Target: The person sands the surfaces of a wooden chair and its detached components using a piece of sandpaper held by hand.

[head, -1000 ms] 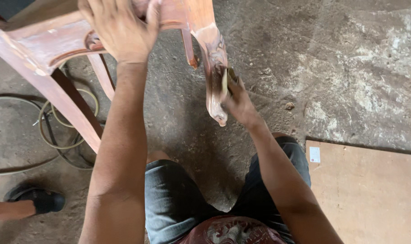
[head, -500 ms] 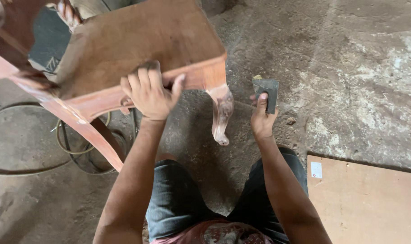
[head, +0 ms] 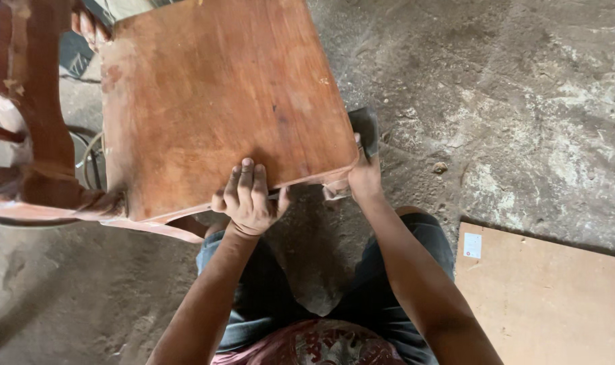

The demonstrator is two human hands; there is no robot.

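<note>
Wooden chair seat (head: 219, 101) is gripped at its near edge by left hand (head: 248, 199); dark sanding block (head: 367, 130) is clamped in right hand (head: 363, 177)

Reddish wooden chair seat (head: 219, 101) smooth, matt and worn, dark gritty sanding block (head: 367, 128), rough grey concrete floor (head: 524, 88), pale smooth plywood sheet (head: 551, 297)

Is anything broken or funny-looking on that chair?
The chair looks worn: pale bare patches show on its frame at the far left, and the seat has scuffs and small specks. The left hand grips the seat's front edge; the right hand holds a dark sanding block at the corner.
</note>
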